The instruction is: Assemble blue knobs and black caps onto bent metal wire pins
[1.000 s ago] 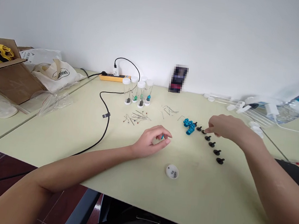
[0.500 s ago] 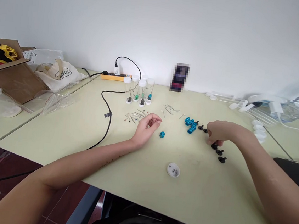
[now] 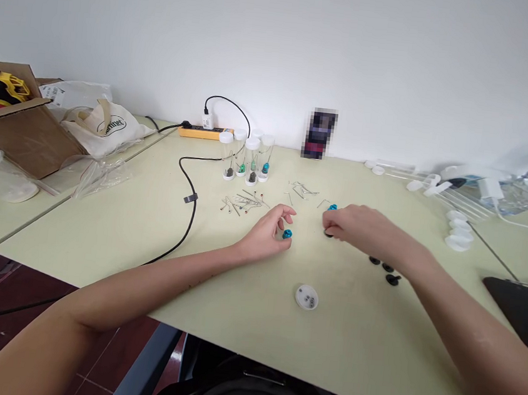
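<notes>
My left hand (image 3: 272, 233) rests on the table with fingers and thumb apart around a small blue metallic knob-like piece (image 3: 287, 233), not clearly gripping it. My right hand (image 3: 353, 226) is closed, its fingertips pinching a small black round piece (image 3: 329, 234) that shows just below them. Behind that hand, one blue piece (image 3: 333, 207) peeks out; the other blue pieces are hidden. Several black discs with short stems, one of them a black disc (image 3: 392, 280), lie under and beside my right forearm. In front, a white cap (image 3: 306, 297) holds several tiny dark bits.
Capped clear tubes (image 3: 252, 158) with coloured pieces stand near an orange power strip (image 3: 204, 133). Thin metal pins (image 3: 244, 202) and bent hex keys (image 3: 300, 190) lie mid-table. White caps (image 3: 458, 233) sit right. A black cable (image 3: 191, 221) crosses left, towards a cardboard box (image 3: 24, 141).
My right hand has moved left from the row of black discs, carrying a black piece towards the blue one. My left hand has shifted slightly right and spread around the single blue piece.
</notes>
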Demonstrator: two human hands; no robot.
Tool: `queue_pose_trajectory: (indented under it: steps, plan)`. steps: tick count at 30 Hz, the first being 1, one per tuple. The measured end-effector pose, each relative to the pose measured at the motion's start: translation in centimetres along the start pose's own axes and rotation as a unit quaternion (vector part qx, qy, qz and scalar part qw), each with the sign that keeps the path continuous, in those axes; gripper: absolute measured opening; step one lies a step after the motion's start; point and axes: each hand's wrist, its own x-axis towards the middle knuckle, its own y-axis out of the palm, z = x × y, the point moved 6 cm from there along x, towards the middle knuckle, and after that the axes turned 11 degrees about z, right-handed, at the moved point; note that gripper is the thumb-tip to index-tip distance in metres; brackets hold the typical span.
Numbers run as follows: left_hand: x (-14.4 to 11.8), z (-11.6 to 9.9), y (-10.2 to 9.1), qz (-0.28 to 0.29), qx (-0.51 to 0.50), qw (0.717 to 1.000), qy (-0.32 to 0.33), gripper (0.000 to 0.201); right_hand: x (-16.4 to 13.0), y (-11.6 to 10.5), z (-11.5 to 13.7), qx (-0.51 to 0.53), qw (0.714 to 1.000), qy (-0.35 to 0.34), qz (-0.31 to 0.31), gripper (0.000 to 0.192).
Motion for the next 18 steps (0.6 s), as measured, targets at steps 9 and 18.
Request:
queue_pose_trajectory:
  steps: [9,18]
  plan:
    - [0.0,-0.1,-1.1,-0.063,-0.042,0.997,0.017,0.036,1.8,0.6,3.0,-0.039,0.999,-0.025,-0.026,0.021]
    - [0.3,-0.2,-2.1,-0.114,0.049,0.991,0.051,0.026,9.3,-1.4,2.1,-0.017,0.996,0.052,-0.072,0.028]
